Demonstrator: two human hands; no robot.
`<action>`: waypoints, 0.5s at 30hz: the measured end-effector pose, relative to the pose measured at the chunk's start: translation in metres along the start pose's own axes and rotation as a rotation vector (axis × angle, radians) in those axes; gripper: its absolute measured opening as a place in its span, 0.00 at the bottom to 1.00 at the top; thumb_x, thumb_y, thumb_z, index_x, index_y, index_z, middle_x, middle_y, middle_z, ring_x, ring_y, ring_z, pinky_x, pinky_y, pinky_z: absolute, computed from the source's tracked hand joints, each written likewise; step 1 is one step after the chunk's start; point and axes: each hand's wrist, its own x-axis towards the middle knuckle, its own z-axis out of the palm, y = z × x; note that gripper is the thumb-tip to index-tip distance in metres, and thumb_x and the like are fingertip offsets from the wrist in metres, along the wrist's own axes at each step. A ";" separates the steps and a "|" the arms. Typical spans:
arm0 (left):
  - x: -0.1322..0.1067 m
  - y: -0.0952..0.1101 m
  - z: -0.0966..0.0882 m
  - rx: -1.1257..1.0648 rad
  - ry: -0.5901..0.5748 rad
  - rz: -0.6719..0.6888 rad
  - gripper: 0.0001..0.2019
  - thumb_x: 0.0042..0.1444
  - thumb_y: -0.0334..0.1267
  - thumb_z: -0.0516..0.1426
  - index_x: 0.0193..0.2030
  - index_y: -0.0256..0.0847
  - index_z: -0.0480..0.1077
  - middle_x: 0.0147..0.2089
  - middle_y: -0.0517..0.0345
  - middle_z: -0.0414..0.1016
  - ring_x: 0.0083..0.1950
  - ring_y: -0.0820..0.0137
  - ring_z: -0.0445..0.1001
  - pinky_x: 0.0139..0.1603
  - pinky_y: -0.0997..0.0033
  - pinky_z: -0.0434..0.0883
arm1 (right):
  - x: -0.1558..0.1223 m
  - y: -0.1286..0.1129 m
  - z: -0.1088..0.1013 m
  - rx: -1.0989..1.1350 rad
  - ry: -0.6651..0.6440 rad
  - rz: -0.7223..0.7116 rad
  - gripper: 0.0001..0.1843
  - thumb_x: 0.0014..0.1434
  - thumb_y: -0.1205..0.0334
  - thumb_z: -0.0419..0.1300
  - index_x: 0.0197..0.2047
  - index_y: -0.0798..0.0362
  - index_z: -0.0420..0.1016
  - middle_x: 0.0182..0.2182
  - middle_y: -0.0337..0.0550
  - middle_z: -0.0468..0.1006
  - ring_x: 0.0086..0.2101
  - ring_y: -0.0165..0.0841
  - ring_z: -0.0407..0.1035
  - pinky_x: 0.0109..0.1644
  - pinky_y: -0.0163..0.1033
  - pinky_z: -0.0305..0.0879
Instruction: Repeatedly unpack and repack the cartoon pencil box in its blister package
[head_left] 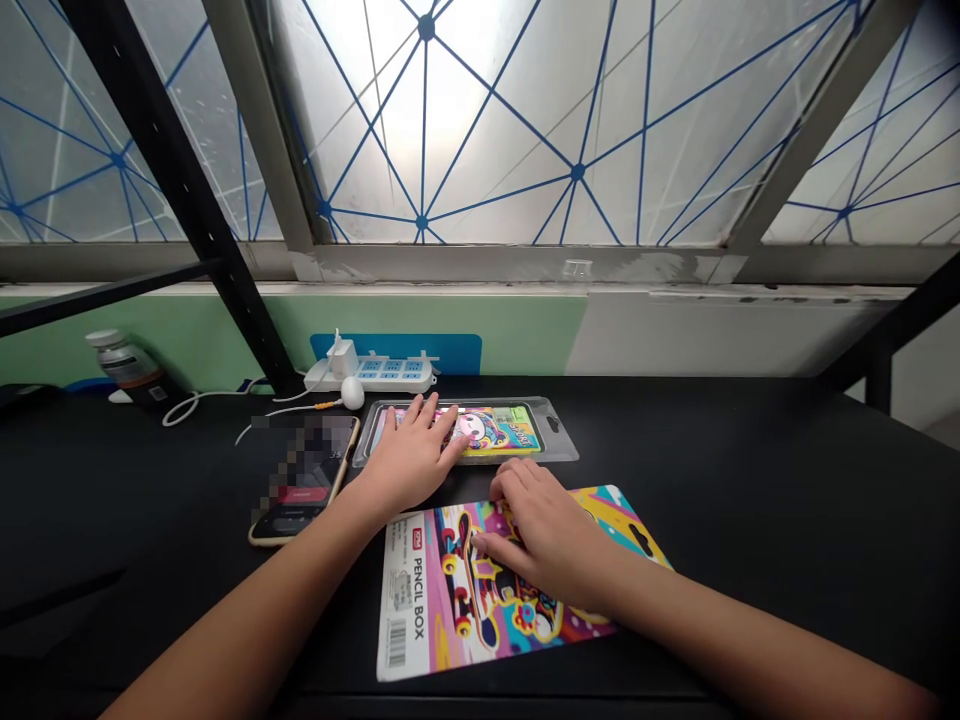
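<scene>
The left hand (411, 458) lies flat across a clear plastic blister tray (559, 437) at the middle of the frame, its fingers (429, 415) spread and released over the colourful pencil box (502, 430) seated inside. No grip shows. The right hand (551, 530) rests on a printed cardboard pencil box sleeve (405, 610) lying lower in the frame, with its fingers (510, 482) gently curved and their tips on the card, not clenched around anything. Just left of the tray, a smartphone (300, 495) with a blurred screen lies on the black table (712, 450). Behind them stand a white power strip (371, 374) and, at far left, a bottle (124, 360), beneath a large window (450, 120) braced with blue lines.
</scene>
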 end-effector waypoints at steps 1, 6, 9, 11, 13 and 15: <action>0.000 0.000 0.000 0.002 -0.005 0.002 0.30 0.71 0.56 0.44 0.73 0.46 0.59 0.78 0.43 0.49 0.79 0.45 0.45 0.71 0.30 0.47 | 0.000 0.001 -0.004 0.030 0.006 0.025 0.16 0.65 0.45 0.60 0.40 0.50 0.67 0.36 0.46 0.76 0.35 0.41 0.69 0.38 0.45 0.66; 0.001 -0.003 -0.003 -0.001 -0.053 0.006 0.31 0.71 0.56 0.44 0.74 0.45 0.59 0.79 0.41 0.47 0.79 0.44 0.43 0.70 0.29 0.47 | 0.006 0.051 -0.047 0.103 0.036 0.227 0.20 0.64 0.38 0.57 0.38 0.47 0.68 0.27 0.39 0.76 0.27 0.36 0.69 0.31 0.40 0.60; 0.000 -0.004 -0.005 -0.010 -0.089 0.014 0.32 0.71 0.58 0.42 0.75 0.46 0.57 0.79 0.43 0.45 0.80 0.45 0.40 0.71 0.30 0.45 | 0.011 0.116 -0.073 0.146 -0.166 0.408 0.24 0.61 0.34 0.57 0.36 0.47 0.73 0.32 0.41 0.80 0.32 0.37 0.71 0.33 0.40 0.61; 0.000 -0.006 -0.007 -0.016 -0.111 0.020 0.32 0.71 0.59 0.42 0.75 0.47 0.57 0.80 0.44 0.44 0.80 0.46 0.39 0.72 0.29 0.44 | 0.011 0.155 -0.082 0.154 -0.252 0.472 0.26 0.60 0.33 0.57 0.31 0.49 0.76 0.27 0.42 0.78 0.28 0.37 0.70 0.30 0.40 0.60; 0.000 -0.007 -0.009 -0.022 -0.134 0.031 0.32 0.71 0.59 0.41 0.75 0.47 0.57 0.80 0.44 0.43 0.80 0.46 0.38 0.72 0.30 0.44 | 0.010 0.180 -0.084 0.161 -0.265 0.508 0.28 0.59 0.32 0.57 0.30 0.49 0.77 0.26 0.42 0.77 0.27 0.36 0.69 0.30 0.40 0.59; -0.001 -0.009 -0.010 -0.027 -0.157 0.047 0.32 0.70 0.59 0.42 0.75 0.47 0.57 0.80 0.44 0.43 0.80 0.47 0.38 0.72 0.31 0.44 | 0.009 0.191 -0.082 0.168 -0.256 0.530 0.28 0.59 0.32 0.57 0.31 0.50 0.78 0.27 0.41 0.77 0.27 0.35 0.69 0.30 0.40 0.60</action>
